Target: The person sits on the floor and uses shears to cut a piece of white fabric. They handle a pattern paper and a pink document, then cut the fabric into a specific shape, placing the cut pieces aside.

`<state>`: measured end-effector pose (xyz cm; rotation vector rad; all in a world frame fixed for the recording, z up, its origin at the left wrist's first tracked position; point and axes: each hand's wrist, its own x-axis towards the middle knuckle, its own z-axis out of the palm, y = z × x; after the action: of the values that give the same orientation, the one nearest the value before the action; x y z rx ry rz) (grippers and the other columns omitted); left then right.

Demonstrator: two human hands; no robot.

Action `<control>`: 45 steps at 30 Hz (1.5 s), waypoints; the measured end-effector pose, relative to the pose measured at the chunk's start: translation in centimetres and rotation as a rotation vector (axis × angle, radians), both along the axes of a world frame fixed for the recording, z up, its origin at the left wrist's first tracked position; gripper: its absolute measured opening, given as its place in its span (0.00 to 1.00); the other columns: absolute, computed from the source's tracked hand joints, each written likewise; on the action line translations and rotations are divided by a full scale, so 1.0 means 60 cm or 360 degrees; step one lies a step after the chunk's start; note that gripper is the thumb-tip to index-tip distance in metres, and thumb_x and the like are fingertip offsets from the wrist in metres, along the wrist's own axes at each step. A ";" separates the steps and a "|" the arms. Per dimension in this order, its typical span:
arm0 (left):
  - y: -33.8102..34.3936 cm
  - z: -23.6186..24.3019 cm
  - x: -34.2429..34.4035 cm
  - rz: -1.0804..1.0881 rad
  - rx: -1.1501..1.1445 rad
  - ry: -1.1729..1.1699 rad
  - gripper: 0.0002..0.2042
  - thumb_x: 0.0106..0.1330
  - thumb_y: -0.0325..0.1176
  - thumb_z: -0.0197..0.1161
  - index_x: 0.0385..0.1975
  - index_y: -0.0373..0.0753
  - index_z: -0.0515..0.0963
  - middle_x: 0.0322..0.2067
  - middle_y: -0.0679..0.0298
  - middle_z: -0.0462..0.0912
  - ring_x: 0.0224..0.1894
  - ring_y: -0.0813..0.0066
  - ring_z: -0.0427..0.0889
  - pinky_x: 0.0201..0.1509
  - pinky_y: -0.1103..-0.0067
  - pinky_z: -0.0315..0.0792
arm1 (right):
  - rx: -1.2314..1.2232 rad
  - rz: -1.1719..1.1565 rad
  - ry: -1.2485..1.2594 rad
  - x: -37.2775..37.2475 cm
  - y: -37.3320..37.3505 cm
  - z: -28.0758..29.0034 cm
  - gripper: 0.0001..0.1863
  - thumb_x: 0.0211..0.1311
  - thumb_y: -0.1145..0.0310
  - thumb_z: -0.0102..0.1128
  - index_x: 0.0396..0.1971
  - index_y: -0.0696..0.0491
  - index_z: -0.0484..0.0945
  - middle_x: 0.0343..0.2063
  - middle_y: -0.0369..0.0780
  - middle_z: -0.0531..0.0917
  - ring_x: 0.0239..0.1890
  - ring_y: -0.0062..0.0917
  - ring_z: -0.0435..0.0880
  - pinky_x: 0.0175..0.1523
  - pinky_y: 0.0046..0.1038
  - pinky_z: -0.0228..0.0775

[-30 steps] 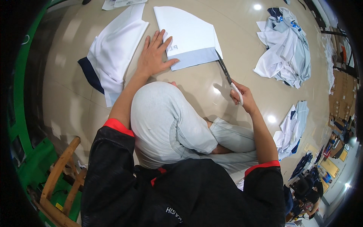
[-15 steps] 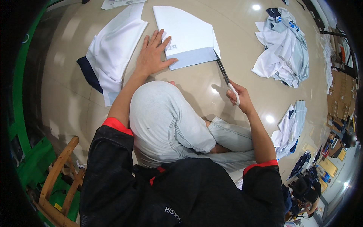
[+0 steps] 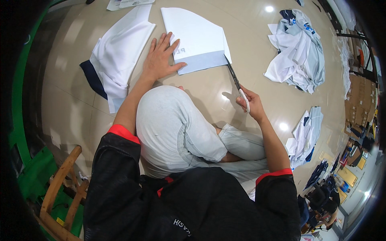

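On the tiled floor in front of me lies a folded white fabric piece (image 3: 195,34) with a pale blue-grey band (image 3: 201,62) along its near edge. My left hand (image 3: 159,58) lies spread on its left side, fingers apart, thumb over the band. My right hand (image 3: 250,102) grips a pair of scissors (image 3: 234,76) by the white-wrapped handles. The dark blades point away from me, and their tips meet the fabric at the right end of the band. Whether the blades are parted is hard to make out.
Left of the fabric lies another white cloth (image 3: 116,52) with a navy edge. A heap of white, grey and navy garments (image 3: 299,52) sits at the far right, with a smaller garment pile (image 3: 303,138) nearer. A wooden frame (image 3: 60,188) stands at lower left beside green machinery (image 3: 18,112).
The whole view has shifted slightly. Both hands keep their places; the scissors still touch the right end of the band, at a slightly steeper angle.
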<state>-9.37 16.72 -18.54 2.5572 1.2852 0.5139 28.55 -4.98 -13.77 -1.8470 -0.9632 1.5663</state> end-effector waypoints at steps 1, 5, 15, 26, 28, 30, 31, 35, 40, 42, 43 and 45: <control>0.000 0.000 0.000 -0.0002 -0.0003 -0.0003 0.43 0.59 0.62 0.73 0.73 0.45 0.73 0.78 0.49 0.60 0.81 0.48 0.55 0.82 0.48 0.47 | 0.0004 0.0003 0.0004 0.000 0.000 0.000 0.41 0.63 0.57 0.79 0.74 0.52 0.72 0.26 0.28 0.77 0.20 0.11 0.69 0.24 0.19 0.61; -0.002 0.002 -0.001 -0.0007 -0.0021 -0.0011 0.43 0.59 0.62 0.73 0.73 0.45 0.73 0.78 0.49 0.60 0.81 0.48 0.54 0.82 0.48 0.47 | 0.0024 0.0007 -0.0007 -0.005 0.000 0.006 0.40 0.64 0.58 0.79 0.73 0.53 0.72 0.26 0.29 0.77 0.20 0.11 0.69 0.24 0.20 0.61; -0.001 0.005 0.002 0.0009 -0.0060 0.0010 0.43 0.59 0.61 0.72 0.73 0.44 0.72 0.78 0.50 0.60 0.82 0.50 0.54 0.83 0.49 0.45 | 0.0082 -0.0194 0.0256 -0.048 0.007 0.009 0.35 0.72 0.62 0.71 0.75 0.55 0.69 0.22 0.26 0.71 0.20 0.10 0.67 0.23 0.19 0.62; 0.000 0.002 0.002 0.0027 -0.0069 0.0029 0.45 0.58 0.67 0.69 0.73 0.46 0.73 0.79 0.52 0.59 0.82 0.54 0.52 0.85 0.52 0.43 | 0.0055 -0.0308 0.0022 -0.128 0.018 0.016 0.38 0.74 0.55 0.68 0.76 0.57 0.66 0.25 0.27 0.74 0.20 0.09 0.68 0.25 0.18 0.64; 0.000 0.002 0.002 0.0027 -0.0076 0.0027 0.45 0.59 0.67 0.69 0.73 0.46 0.72 0.79 0.52 0.59 0.83 0.54 0.52 0.85 0.52 0.43 | 0.0020 -0.0370 -0.0034 -0.145 0.018 0.017 0.39 0.74 0.55 0.69 0.76 0.57 0.66 0.24 0.27 0.74 0.20 0.09 0.68 0.24 0.18 0.63; -0.001 0.002 0.002 0.0034 -0.0089 0.0045 0.45 0.59 0.67 0.68 0.73 0.46 0.72 0.79 0.53 0.59 0.83 0.55 0.52 0.85 0.52 0.43 | 0.0049 -0.0384 -0.0028 -0.156 0.019 0.018 0.39 0.74 0.55 0.69 0.76 0.57 0.66 0.23 0.27 0.74 0.20 0.09 0.68 0.24 0.18 0.63; -0.002 0.002 0.001 0.0031 -0.0088 0.0043 0.45 0.59 0.67 0.68 0.73 0.46 0.72 0.79 0.53 0.59 0.83 0.55 0.51 0.85 0.52 0.43 | 0.0061 -0.0387 -0.0024 -0.158 0.020 0.019 0.39 0.74 0.56 0.69 0.76 0.57 0.66 0.23 0.27 0.74 0.20 0.09 0.68 0.24 0.18 0.63; -0.003 0.005 0.001 0.0017 -0.0090 -0.0011 0.45 0.59 0.65 0.70 0.74 0.45 0.71 0.79 0.53 0.58 0.82 0.54 0.52 0.85 0.52 0.43 | 0.0109 -0.0391 -0.0050 -0.162 0.023 0.018 0.39 0.73 0.55 0.70 0.76 0.58 0.66 0.22 0.27 0.73 0.19 0.09 0.68 0.23 0.18 0.63; -0.005 0.008 0.001 0.0031 -0.0102 -0.0012 0.44 0.59 0.63 0.71 0.74 0.46 0.71 0.79 0.53 0.58 0.82 0.53 0.52 0.85 0.53 0.43 | 0.0132 -0.0443 -0.0241 -0.178 0.020 0.001 0.41 0.70 0.56 0.74 0.75 0.59 0.67 0.22 0.27 0.75 0.18 0.09 0.68 0.21 0.19 0.62; -0.005 0.008 0.002 0.0041 -0.0103 0.0003 0.44 0.59 0.63 0.71 0.74 0.46 0.71 0.79 0.53 0.58 0.82 0.53 0.52 0.85 0.53 0.43 | 0.0151 -0.0414 -0.0370 -0.180 0.019 -0.001 0.39 0.69 0.56 0.74 0.73 0.59 0.70 0.22 0.30 0.79 0.21 0.09 0.69 0.26 0.19 0.62; -0.006 0.008 0.001 0.0041 -0.0102 0.0005 0.44 0.59 0.63 0.71 0.74 0.46 0.71 0.79 0.53 0.58 0.82 0.54 0.52 0.85 0.53 0.43 | 0.0155 -0.0410 -0.0402 -0.181 0.017 -0.002 0.39 0.68 0.57 0.74 0.72 0.60 0.71 0.22 0.31 0.81 0.23 0.10 0.69 0.28 0.20 0.61; -0.004 0.007 0.001 0.0039 -0.0110 0.0008 0.44 0.59 0.64 0.71 0.74 0.46 0.71 0.79 0.53 0.58 0.82 0.54 0.53 0.85 0.53 0.43 | 0.0116 -0.0400 -0.0509 -0.185 0.018 -0.004 0.39 0.67 0.56 0.75 0.72 0.59 0.72 0.21 0.31 0.80 0.23 0.10 0.69 0.28 0.20 0.62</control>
<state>-9.29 16.45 -18.10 2.4908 1.3144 0.4601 17.44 -3.92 -14.03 -2.1132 -0.8667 1.0967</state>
